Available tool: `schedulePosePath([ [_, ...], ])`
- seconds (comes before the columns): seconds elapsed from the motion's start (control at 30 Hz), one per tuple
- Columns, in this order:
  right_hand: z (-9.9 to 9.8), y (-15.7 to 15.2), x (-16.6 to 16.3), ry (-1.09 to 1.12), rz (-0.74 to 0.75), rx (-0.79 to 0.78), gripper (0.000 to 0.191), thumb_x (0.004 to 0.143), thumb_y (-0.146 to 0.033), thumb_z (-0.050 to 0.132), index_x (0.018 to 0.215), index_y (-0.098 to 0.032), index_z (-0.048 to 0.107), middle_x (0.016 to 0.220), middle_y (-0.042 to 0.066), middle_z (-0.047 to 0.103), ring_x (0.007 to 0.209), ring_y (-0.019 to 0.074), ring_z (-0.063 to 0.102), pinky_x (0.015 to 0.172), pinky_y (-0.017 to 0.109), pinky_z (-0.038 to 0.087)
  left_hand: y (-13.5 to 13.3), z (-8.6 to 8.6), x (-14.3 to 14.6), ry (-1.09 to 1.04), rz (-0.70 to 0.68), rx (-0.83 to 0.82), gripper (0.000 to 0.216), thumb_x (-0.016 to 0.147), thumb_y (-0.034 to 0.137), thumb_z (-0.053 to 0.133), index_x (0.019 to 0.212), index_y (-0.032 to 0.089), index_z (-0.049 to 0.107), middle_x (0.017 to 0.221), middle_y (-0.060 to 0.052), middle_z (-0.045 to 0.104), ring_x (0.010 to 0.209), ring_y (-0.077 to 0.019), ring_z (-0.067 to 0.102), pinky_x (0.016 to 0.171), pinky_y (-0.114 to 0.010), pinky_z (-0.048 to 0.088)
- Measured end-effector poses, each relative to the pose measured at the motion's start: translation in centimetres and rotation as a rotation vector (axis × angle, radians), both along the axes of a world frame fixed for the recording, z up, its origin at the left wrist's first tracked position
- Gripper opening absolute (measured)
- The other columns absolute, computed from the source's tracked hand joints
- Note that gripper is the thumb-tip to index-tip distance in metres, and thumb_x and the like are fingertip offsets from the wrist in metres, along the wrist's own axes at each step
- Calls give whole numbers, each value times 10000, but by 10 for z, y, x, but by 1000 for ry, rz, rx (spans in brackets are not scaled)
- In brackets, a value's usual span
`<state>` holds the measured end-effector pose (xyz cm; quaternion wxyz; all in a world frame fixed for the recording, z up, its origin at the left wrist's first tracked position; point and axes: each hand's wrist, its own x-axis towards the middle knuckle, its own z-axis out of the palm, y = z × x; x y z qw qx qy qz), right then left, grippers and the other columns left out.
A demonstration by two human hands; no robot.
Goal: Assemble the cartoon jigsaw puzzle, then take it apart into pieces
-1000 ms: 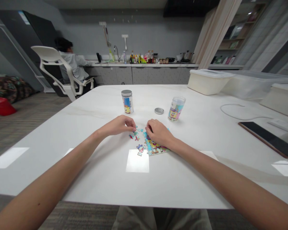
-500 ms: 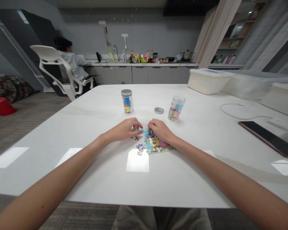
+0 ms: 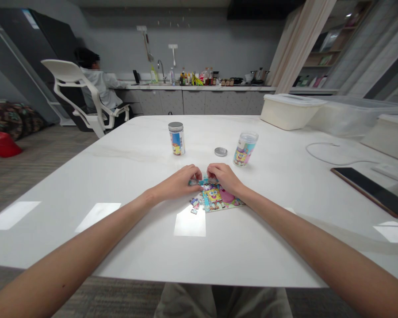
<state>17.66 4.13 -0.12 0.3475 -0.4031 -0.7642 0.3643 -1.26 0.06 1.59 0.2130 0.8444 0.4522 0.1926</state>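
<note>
A partly assembled cartoon jigsaw puzzle lies flat on the white table, its right part under my right hand. My left hand is at its upper left corner, thumb and fingers closed on a light-blue puzzle piece. Along the top edge my right hand has its fingers curled down on another bluish piece; its fingertips are partly hidden. Several loose puzzle pieces lie left of the puzzle, near my left wrist.
Beyond my hands stand a lidded picture jar and an open clear jar, with a silver lid between them. To the right are a phone, a cable and plastic boxes. A person sits at the far left.
My left hand has moved right, up against the puzzle's upper left corner, covering small red pieces seen before. My right hand has shifted only slightly along the top edge.
</note>
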Motion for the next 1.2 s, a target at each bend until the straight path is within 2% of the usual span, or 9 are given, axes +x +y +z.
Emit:
schedulePosePath([
  [0.17,-1,0,-1,30,49,-57,148,689,-272,433,561,-203,464,558,-21,471,576,139,429,567,264,322,-1,2,3,-142,18,-161,102,848,302,532,846,200,531,784,15,594,652,-123,539,651,-268,443],
  [0.27,-2,1,0,78,122,-100,60,618,-240,445,604,-198,485,575,-23,486,590,141,444,577,261,336,0,2,3,-199,26,-188,135,844,322,538,893,197,552,805,5,602,662,-125,557,615,-255,460],
  [0.43,-3,3,3,32,244,-137,178,558,-169,451,715,-180,534,652,-24,542,614,131,459,605,256,358,4,4,1,-170,133,-139,179,805,294,554,921,179,629,851,-28,647,732,-145,582,649,-259,468],
  [0.53,-1,3,4,-39,266,-128,201,575,-127,477,760,-181,533,677,-35,539,619,120,455,620,250,366,8,6,-4,-135,222,-119,201,757,257,575,928,171,636,828,-30,659,705,-145,583,650,-262,457],
  [0.63,3,4,7,-109,299,-123,223,598,-108,543,810,-176,549,744,-22,560,655,121,466,639,253,378,9,11,-10,-76,250,-119,215,726,252,587,918,171,637,780,-22,659,676,-151,583,630,-266,444],
  [0.77,8,6,12,-167,370,-119,289,582,-57,569,846,-172,576,822,-6,585,689,122,467,646,252,387,8,15,-16,91,211,-41,140,721,280,595,807,183,647,783,-24,641,742,-178,586,674,-287,440],
  [0.9,6,10,13,-116,395,-136,192,644,-86,543,816,-166,574,728,-25,561,644,116,475,631,252,396,6,14,-14,90,60,127,144,767,273,566,869,191,626,854,-32,600,798,-178,565,737,-297,441],
  [1.03,5,12,14,-86,357,-125,151,672,-111,538,811,-162,568,689,-25,554,638,122,489,629,259,405,-1,12,-4,90,-81,96,135,838,276,524,876,197,626,907,-38,599,830,-174,567,767,-302,436],
  [1.2,15,9,18,-145,468,-120,320,584,-19,481,847,-164,590,781,-9,576,709,131,494,668,265,406,-6,10,3,132,-141,110,174,864,281,508,906,204,659,919,-49,606,868,-191,567,804,-326,427],
])
